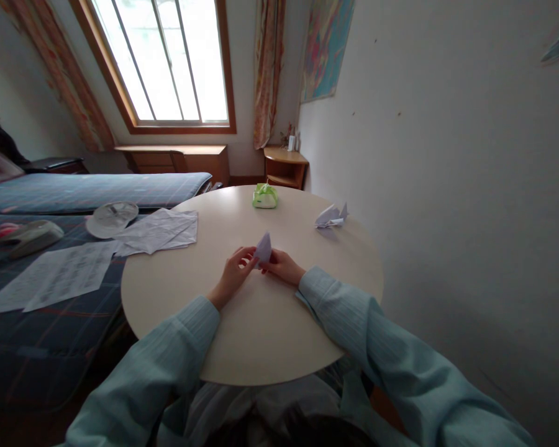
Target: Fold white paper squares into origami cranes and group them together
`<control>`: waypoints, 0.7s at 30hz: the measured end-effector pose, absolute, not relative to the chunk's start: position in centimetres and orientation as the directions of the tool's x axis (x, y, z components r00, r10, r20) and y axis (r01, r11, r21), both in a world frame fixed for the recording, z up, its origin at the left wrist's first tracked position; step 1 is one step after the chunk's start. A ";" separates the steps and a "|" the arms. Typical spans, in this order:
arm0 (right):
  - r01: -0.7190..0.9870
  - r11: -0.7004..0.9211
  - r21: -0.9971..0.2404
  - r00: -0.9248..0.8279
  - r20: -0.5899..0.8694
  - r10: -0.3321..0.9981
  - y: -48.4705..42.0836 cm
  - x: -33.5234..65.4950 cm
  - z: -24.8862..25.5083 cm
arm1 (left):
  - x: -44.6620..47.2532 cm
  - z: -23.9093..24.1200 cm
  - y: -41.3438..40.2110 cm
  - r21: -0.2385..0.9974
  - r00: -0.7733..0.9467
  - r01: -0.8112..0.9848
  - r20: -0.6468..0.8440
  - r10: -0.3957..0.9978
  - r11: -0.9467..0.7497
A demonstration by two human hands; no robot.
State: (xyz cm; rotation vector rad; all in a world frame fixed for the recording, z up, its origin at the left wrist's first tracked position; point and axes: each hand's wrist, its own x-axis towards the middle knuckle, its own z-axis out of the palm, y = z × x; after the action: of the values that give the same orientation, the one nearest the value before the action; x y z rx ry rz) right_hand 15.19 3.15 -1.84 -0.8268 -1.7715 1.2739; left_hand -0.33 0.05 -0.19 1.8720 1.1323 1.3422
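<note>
Just above the middle of a round cream table [242,323], a small folded piece of paper [263,248] stands with its pointed tip up between my hands. My left hand [236,270] pinches its left side with thumb and fingers. On the other side, my right hand [283,267] grips the paper's lower right edge, and some of its fingers are hidden behind the paper. Farther right on the table lie folded white paper shapes [330,216], apart from both hands.
A green tissue pack [265,196] sits near the table's far edge. Creased white sheets [161,231] overlap the left edge, beside a light cap [112,218] and printed sheets [69,273] on the plaid bed [41,347]. A white wall [470,217] rises close on the right.
</note>
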 end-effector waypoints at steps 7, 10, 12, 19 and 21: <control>0.063 0.264 -0.962 -0.486 0.202 0.851 2.7 15.2 -1.3 | -0.5 -0.5 0.4 0.876 0.088 0.208 0.427 0.900 -0.436; 0.064 0.256 -0.965 -0.490 0.193 0.850 2.6 15.2 -1.2 | -0.5 -0.6 0.5 0.900 0.099 0.173 0.387 0.917 -0.399; 0.064 0.251 -0.966 -0.504 0.186 0.844 2.7 15.2 -1.2 | -0.4 -0.6 0.5 0.910 0.126 0.179 0.357 0.926 -0.375; 0.094 0.254 -0.963 -0.527 0.168 0.833 2.6 15.2 -1.4 | -0.4 -0.2 0.3 0.885 0.098 0.267 0.368 0.925 -0.381; 0.111 0.259 -0.960 -0.523 0.165 0.836 2.5 15.2 -1.4 | -0.4 -0.1 0.3 0.871 0.083 0.301 0.383 0.920 -0.389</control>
State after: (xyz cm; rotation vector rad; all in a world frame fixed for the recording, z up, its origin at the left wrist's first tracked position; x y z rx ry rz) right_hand 15.16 2.51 -1.36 -0.8626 -1.8304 1.3143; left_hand -0.44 0.31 -0.12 1.7626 1.2084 1.3186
